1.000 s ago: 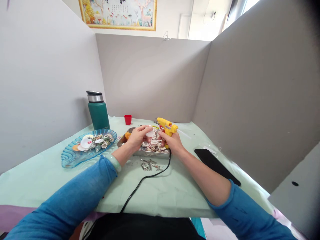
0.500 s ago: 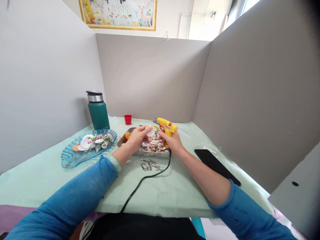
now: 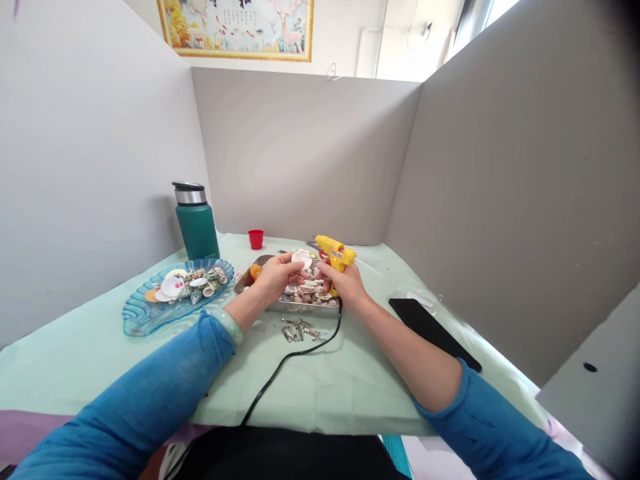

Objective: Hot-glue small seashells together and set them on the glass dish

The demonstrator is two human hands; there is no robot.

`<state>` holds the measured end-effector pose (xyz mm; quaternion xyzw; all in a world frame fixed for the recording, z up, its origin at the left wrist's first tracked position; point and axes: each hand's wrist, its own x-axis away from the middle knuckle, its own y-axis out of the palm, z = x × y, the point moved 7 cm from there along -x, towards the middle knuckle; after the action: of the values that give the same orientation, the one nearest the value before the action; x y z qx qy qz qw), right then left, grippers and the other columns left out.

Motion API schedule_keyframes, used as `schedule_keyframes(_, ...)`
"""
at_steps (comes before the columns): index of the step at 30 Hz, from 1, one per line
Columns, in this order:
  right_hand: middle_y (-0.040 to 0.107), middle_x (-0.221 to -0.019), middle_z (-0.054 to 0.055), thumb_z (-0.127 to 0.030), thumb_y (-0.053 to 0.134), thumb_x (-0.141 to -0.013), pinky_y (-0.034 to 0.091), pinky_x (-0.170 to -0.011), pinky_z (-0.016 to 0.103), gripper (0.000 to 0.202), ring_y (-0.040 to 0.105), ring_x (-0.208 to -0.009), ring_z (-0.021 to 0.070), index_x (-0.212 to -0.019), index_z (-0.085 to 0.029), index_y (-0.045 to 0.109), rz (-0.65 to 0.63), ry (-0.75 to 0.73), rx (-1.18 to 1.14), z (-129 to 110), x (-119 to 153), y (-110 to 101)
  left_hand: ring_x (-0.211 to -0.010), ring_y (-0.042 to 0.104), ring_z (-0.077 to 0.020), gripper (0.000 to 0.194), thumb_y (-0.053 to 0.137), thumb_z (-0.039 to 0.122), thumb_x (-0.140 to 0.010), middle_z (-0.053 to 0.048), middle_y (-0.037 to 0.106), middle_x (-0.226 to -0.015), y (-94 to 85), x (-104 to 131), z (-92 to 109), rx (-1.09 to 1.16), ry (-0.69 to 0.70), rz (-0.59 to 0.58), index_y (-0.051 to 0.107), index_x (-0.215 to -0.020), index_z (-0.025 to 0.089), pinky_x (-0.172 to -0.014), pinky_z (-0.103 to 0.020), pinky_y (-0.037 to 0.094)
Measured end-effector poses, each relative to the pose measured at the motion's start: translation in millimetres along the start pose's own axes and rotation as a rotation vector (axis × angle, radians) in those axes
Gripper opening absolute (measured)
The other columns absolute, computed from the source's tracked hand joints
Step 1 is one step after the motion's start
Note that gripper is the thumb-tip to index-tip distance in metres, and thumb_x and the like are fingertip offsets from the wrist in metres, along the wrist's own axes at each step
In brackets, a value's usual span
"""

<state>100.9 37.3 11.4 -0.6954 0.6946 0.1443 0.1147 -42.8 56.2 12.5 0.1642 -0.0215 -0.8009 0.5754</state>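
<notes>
Our left hand [image 3: 279, 275] pinches a white shell [image 3: 301, 260] between thumb and fingers, above a metal tray [image 3: 304, 307] of mixed shells. Our right hand [image 3: 345, 281] wraps around the handle of a yellow glue gun [image 3: 336, 252], its nozzle tilted up toward the left. A black cord [image 3: 280, 365] trails from the gun toward us, past small metal clips [image 3: 299, 330]. Leftward, a blue glass dish [image 3: 145, 315] of shells sits before a green bottle [image 3: 196, 230].

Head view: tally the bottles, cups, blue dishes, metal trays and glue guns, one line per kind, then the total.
Green bottle: 1
Red cup: 1
Blue dish: 1
Metal tray: 1
Yellow glue gun: 1
Total: 5
</notes>
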Motion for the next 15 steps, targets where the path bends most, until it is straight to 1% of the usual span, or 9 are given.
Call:
schedule_keyframes(7,0.063,-0.069,-0.001,-0.035,0.069,-0.066,0.041,-0.044,0.025,0.022,0.051,-0.044,0.0092,-0.078,-0.02,0.058,0.059,-0.014,-0.05,4.7,-3.5,-4.9,-0.058,0.063,-0.0121,0.023,0.073,0.018,-0.065,-0.004,0.064,-0.072,-2.0,-1.7,-2.8,-0.009,0.011,-0.012,0.064,-0.085,0.011,-0.053,-0.023,0.05)
schedule_keyframes(11,0.062,-0.067,-0.002,-0.033,0.071,-0.063,0.042,-0.045,0.025,0.026,0.052,-0.045,0.0095,-0.08,-0.02,0.057,0.092,0.005,-0.062,4.6,-3.0,-5.9,-0.06,0.064,-0.0131,0.024,0.073,0.019,-0.067,-0.003,0.064,-0.072,-2.3,-2.6,-5.2,-0.037,0.019,-0.038,0.064,-0.088,0.012,-0.054,-0.023,0.051)
schedule_keyframes(15,0.061,-0.065,-0.003,-0.033,0.073,-0.063,0.042,-0.046,0.025,0.027,0.051,-0.045,0.0097,-0.081,-0.02,0.056,0.087,0.002,-0.062,3.6,-3.0,-5.3,-0.058,0.063,-0.0134,0.024,0.072,0.018,-0.067,-0.004,0.065,-0.071,1.0,-0.8,-4.6,-0.043,-0.006,-0.044,0.065,-0.089,0.012,-0.053,-0.024,0.051)
